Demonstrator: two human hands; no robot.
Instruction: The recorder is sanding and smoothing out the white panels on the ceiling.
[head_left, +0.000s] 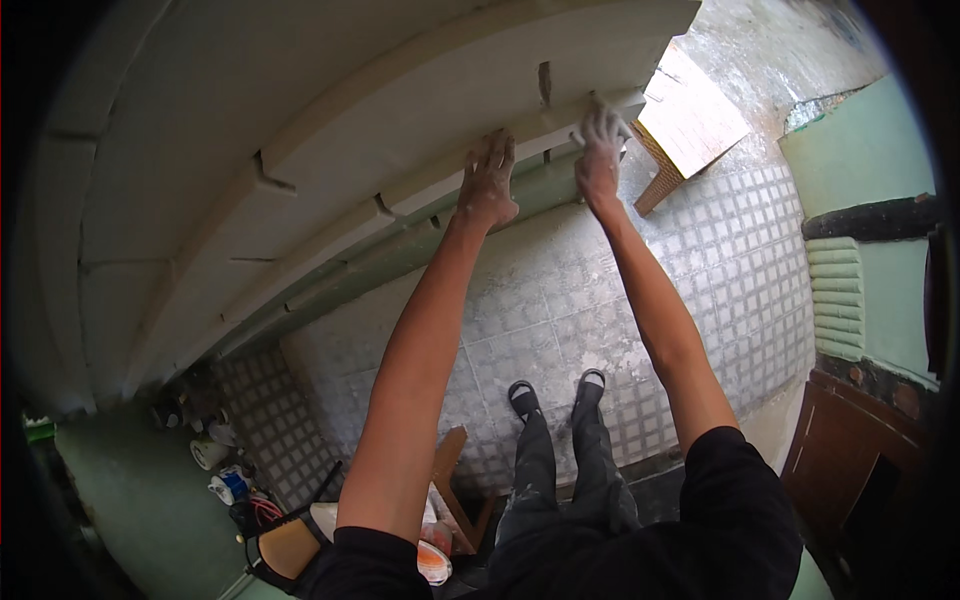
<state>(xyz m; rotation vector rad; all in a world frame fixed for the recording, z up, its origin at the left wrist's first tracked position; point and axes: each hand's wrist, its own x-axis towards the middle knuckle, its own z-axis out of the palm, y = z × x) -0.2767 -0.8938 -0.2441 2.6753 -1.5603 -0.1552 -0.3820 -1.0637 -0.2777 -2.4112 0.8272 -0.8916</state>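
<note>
Dusty with white powder, my left hand (489, 180) lies with fingers extended against the edge of a pale stepped wall moulding (442, 169). To its right, my right hand (599, 161) presses on the same moulding near its right end. Its fingers are over a small whitish flat piece (623, 129), whose ends stick out on both sides; its kind cannot be told. The right fingertips are slightly blurred. Short dark slots (544, 82) and notches mark the moulding and the surface above it.
A wooden-topped table (694, 112) with a woven-pattern leg stands beyond the moulding's right end. Dusty patterned tiles (540, 300) cover the floor. A chair (289, 547), a wooden stand (450, 465) and tubs (208, 453) are at lower left. A brown cabinet (847, 442) stands right.
</note>
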